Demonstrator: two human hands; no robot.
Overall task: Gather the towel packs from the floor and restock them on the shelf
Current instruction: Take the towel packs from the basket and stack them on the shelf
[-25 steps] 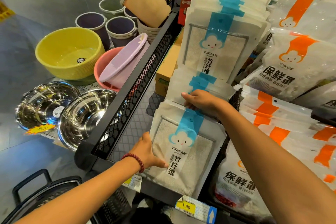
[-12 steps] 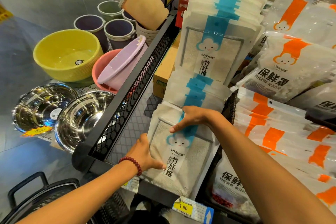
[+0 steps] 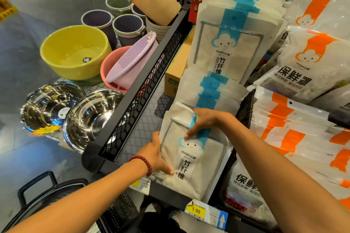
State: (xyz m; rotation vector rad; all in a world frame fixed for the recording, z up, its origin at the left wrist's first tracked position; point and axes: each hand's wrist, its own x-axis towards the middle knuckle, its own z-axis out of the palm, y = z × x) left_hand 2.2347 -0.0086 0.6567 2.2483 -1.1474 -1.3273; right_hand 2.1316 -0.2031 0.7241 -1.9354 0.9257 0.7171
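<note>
The front towel pack (image 3: 191, 159), white with a blue cloud stripe, stands at the near end of a row in the black shelf bin (image 3: 132, 100). My left hand (image 3: 157, 155) grips its lower left edge, thumb on the front. My right hand (image 3: 202, 123) holds its top, thumb on the blue stripe and fingers curled over the upper edge. More towel packs (image 3: 214, 92) stand behind it, and a taller stack (image 3: 229, 43) rises further back.
Orange-striped packs (image 3: 295, 130) fill the bin to the right. Left of the shelf stand steel bowls (image 3: 94, 117), a yellow basin (image 3: 75, 53), pink and lilac basins (image 3: 130, 64) and buckets (image 3: 128, 26). A price tag (image 3: 198, 211) hangs below, and a black basket (image 3: 47, 195) sits near the floor.
My right hand came forward from the packs behind and took the top of the front pack. My left hand stayed on its left edge.
</note>
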